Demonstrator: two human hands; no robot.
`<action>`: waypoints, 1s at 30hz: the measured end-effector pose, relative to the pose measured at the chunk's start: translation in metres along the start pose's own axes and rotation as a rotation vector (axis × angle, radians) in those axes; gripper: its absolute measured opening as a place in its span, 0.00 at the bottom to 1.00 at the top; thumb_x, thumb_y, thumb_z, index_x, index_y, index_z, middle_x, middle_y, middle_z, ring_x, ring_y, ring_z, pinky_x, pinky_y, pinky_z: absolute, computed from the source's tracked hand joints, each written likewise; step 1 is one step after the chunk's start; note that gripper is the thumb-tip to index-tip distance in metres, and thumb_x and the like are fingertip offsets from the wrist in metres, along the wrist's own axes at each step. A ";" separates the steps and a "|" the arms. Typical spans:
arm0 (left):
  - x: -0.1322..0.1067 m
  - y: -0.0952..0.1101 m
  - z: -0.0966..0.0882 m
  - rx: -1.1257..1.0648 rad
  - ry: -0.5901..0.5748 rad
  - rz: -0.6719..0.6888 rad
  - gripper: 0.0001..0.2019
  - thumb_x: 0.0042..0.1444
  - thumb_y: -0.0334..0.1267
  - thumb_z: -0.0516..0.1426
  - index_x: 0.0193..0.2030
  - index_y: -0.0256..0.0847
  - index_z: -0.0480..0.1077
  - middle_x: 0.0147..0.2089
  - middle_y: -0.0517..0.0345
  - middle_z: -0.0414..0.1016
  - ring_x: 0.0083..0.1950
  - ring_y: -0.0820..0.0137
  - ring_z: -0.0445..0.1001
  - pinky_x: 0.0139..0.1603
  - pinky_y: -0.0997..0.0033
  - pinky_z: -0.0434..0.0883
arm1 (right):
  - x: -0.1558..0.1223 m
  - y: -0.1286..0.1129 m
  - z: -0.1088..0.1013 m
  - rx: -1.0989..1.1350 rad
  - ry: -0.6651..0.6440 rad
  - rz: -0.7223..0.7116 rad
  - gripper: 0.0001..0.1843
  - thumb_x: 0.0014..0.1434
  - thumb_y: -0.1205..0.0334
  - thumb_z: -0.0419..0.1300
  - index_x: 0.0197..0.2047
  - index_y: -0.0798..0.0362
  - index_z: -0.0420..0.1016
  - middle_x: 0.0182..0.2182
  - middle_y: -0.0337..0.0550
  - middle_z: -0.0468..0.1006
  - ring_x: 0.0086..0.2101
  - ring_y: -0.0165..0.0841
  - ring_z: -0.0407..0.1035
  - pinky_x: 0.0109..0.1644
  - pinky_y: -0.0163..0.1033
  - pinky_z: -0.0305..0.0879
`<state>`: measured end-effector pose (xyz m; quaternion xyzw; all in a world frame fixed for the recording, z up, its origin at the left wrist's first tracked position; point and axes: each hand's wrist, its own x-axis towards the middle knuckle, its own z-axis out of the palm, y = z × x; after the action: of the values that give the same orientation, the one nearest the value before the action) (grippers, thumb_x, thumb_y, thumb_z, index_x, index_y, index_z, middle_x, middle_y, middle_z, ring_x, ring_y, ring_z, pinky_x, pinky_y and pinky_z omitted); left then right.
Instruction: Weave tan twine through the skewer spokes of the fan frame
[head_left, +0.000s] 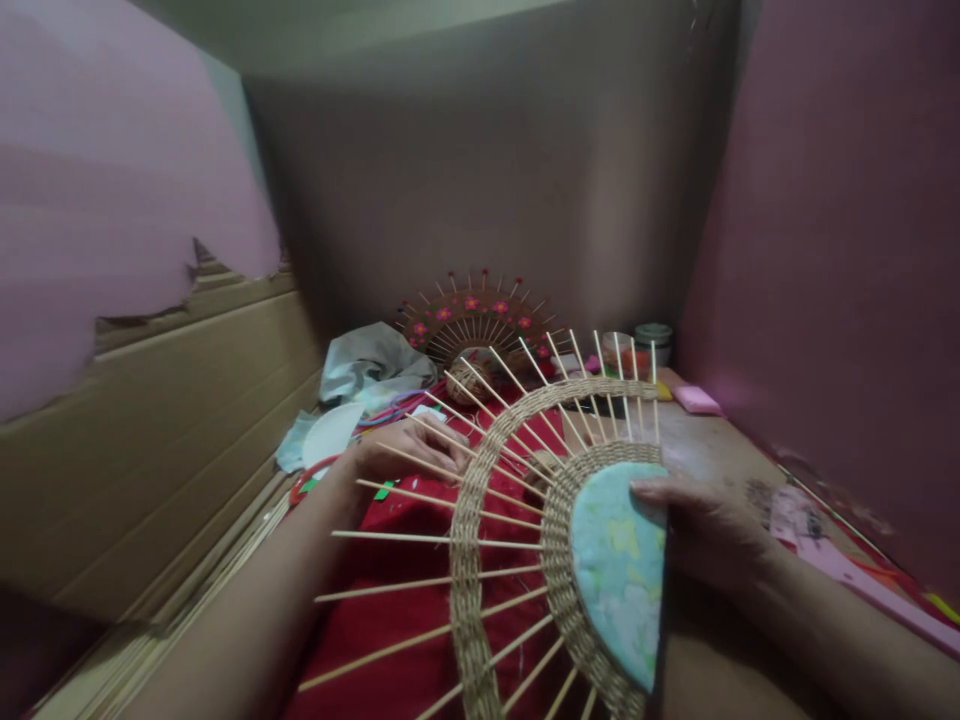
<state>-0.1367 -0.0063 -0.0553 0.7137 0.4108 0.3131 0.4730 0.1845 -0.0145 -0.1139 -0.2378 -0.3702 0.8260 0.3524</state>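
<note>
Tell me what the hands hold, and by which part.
A half-round woven rattan frame with radiating wooden sticks: right hand grips the straight edge of its pale blue centre panel; left hand lies against its upper-left sticks.

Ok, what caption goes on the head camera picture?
Left hand and right hand hold a woven stick fan over red cloth.

Single head-worn camera, facing forward and down along both forearms (255, 610). Very near work: half-round woven rattan frame with pale wooden spokes (466, 545) fills lower centre. Left hand (405, 452) mid-frame left, right hand (701, 535) lower right. Brown cardboard back wall (487, 180) closes upper frame; pink side panels (840, 250) at both edges.
</note>
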 end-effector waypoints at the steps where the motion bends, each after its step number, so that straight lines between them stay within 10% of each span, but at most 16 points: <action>1: -0.001 0.002 -0.002 0.015 -0.054 -0.023 0.06 0.38 0.32 0.66 0.20 0.30 0.76 0.23 0.47 0.74 0.27 0.65 0.69 0.29 0.69 0.66 | 0.000 0.000 0.000 0.005 0.003 -0.001 0.10 0.42 0.67 0.63 0.32 0.59 0.75 0.25 0.45 0.78 0.30 0.36 0.71 0.41 0.41 0.66; 7: -0.006 0.006 -0.014 0.021 -0.159 -0.080 0.06 0.46 0.35 0.62 0.27 0.33 0.78 0.26 0.50 0.74 0.29 0.70 0.68 0.30 0.73 0.65 | 0.000 0.000 -0.001 0.038 0.023 -0.017 0.09 0.42 0.68 0.62 0.31 0.58 0.75 0.24 0.43 0.77 0.27 0.33 0.70 0.38 0.39 0.65; 19: -0.019 0.004 -0.019 -0.213 0.123 -0.132 0.11 0.46 0.36 0.61 0.37 0.32 0.76 0.24 0.54 0.71 0.23 0.77 0.65 0.22 0.79 0.61 | 0.001 -0.001 0.002 0.041 0.073 -0.075 0.04 0.44 0.69 0.62 0.27 0.55 0.75 0.24 0.42 0.78 0.27 0.35 0.71 0.41 0.44 0.67; 30: -0.010 -0.007 -0.023 -0.312 0.302 -0.111 0.17 0.52 0.48 0.57 0.28 0.32 0.72 0.15 0.69 0.48 0.15 0.83 0.45 0.14 0.81 0.44 | -0.002 -0.003 0.007 0.034 0.115 -0.056 0.06 0.42 0.69 0.64 0.28 0.57 0.78 0.25 0.45 0.79 0.27 0.35 0.71 0.41 0.42 0.67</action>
<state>-0.1625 -0.0044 -0.0542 0.5533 0.4622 0.4495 0.5275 0.1827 -0.0179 -0.1069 -0.2683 -0.3420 0.8068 0.4001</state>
